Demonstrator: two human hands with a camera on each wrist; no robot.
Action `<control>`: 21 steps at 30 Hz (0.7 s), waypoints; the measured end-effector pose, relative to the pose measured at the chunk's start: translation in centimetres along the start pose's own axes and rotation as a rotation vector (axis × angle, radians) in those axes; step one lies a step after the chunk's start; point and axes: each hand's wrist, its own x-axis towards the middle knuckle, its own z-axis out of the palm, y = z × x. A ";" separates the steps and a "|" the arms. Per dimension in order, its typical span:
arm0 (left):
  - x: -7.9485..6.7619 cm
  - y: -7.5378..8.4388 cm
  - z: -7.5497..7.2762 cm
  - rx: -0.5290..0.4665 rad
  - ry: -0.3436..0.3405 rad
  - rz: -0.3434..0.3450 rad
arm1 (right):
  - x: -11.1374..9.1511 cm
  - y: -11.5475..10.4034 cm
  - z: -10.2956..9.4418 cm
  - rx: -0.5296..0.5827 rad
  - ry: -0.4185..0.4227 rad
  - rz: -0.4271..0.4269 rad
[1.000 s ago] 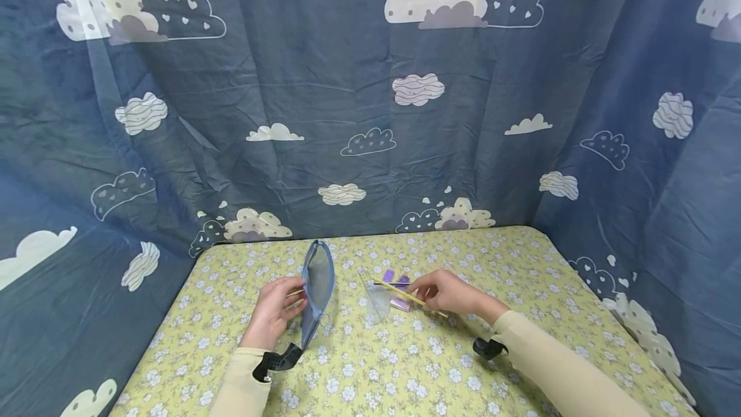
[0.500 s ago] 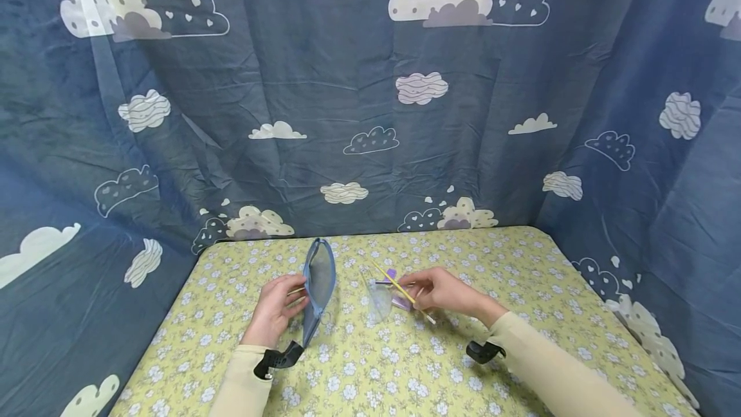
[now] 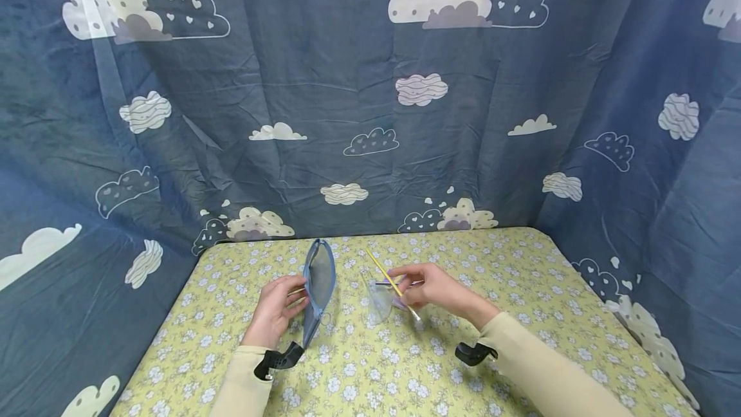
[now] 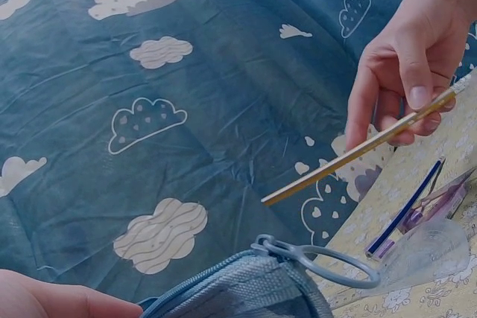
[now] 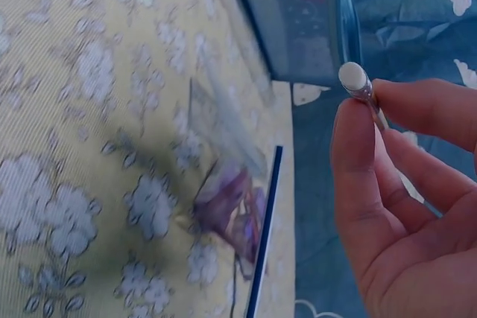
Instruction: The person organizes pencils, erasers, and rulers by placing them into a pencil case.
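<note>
A blue zip pouch (image 3: 311,325) stands upright with its mouth spread wide. My left hand (image 3: 273,314) holds its left edge, the fingertips at the zip; in the left wrist view the zip pull ring (image 4: 335,266) hangs from the near end. My right hand (image 3: 434,288) pinches a yellow pencil (image 3: 382,267) between thumb and fingers, above the table. The pencil slants, its white eraser end (image 5: 352,77) toward the person and the other end pointing up toward the back. Right of the pouch, below the pencil, lie a clear plastic piece (image 4: 428,258) with a curved edge and a dark blue stick (image 4: 406,208).
Shiny purple items (image 5: 231,206) lie on the table near the blue stick, partly hidden by my right hand in the head view. A yellow flowered cloth (image 3: 359,372) covers the table. Blue cloud-print curtains (image 3: 324,82) hang behind and at the sides.
My right hand has moved slightly left, carrying the pencil toward the pouch and turning it steeper. The left hand and pouch have stayed in place.
</note>
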 end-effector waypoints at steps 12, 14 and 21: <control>-0.3 -0.2 -0.2 0.020 -0.022 0.010 | 0.7 -1.9 1.6 0.068 0.003 -0.004; -0.4 -0.3 -0.2 0.026 -0.032 0.017 | 1.0 -2.1 1.9 0.075 0.001 -0.009; -0.3 -0.2 0.0 0.027 -0.022 0.021 | 1.8 -3.1 2.9 0.089 0.012 -0.016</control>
